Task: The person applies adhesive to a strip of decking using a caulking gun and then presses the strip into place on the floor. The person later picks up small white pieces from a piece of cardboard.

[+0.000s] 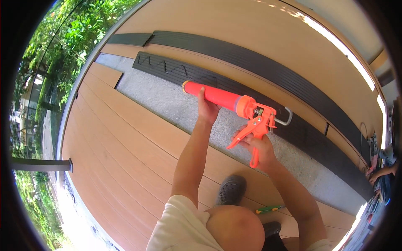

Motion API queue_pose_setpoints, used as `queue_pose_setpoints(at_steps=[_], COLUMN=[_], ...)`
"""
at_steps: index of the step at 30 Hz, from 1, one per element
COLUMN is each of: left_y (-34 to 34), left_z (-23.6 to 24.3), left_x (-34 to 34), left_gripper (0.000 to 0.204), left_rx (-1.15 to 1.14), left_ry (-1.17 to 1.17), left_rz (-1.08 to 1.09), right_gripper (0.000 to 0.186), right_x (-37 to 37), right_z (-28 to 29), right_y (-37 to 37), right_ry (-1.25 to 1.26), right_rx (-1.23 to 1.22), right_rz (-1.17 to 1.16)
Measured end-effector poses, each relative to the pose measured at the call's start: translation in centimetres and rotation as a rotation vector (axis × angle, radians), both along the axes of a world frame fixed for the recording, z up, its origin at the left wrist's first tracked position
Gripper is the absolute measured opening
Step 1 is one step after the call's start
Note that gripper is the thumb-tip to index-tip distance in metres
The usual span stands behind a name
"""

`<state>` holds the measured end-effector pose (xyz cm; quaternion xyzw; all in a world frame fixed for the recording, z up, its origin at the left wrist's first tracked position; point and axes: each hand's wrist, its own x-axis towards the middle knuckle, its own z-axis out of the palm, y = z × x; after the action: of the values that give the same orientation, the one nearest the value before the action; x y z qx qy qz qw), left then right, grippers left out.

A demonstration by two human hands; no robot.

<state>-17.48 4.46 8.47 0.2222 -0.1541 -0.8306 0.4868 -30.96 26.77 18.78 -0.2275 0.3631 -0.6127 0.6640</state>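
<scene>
A bright orange-red caulking gun [217,97] is held up at a slant, its front end toward the upper left. My left hand [207,109] supports the barrel from below, thumb along its side. Around the handle and trigger, my right hand [261,148] is closed. Behind the gun lies a dark grooved plank [157,72]. A zigzag bead of black adhesive [178,67] runs along its left part, and the gun hides some of the plank's middle.
A bare concrete strip [155,98] lies between the dark plank and brown decking boards [125,138]. Farther back is another dark plank [234,52]. A green utility knife [269,209] rests near my shoe [232,188]. Another person's hand [381,173] shows beside clutter at right.
</scene>
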Motion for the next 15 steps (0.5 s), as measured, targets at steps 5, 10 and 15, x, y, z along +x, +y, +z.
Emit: queue_pose_setpoints(at_steps=[5,10,15], left_y=[-4.4,-6.1,-5.1], left_z=[-1.9,-3.1,-3.8], left_x=[1.0,1.1,1.8], left_gripper=[0.044,0.044,0.048], left_rx=[-0.023,0.08,0.08], left_ry=[0.051,0.051,0.063], left_rz=[0.077,0.145,0.075], right_gripper=[0.02,0.016,0.019], right_x=[2.5,2.6,3.2], right_z=[-3.2,-5.5,-4.0], right_y=[-3.1,-4.7,-3.4], right_ry=[0.444,0.565,0.832], right_rx=[-0.08,0.019,-0.114], right_rz=[0.064,0.028,-0.059])
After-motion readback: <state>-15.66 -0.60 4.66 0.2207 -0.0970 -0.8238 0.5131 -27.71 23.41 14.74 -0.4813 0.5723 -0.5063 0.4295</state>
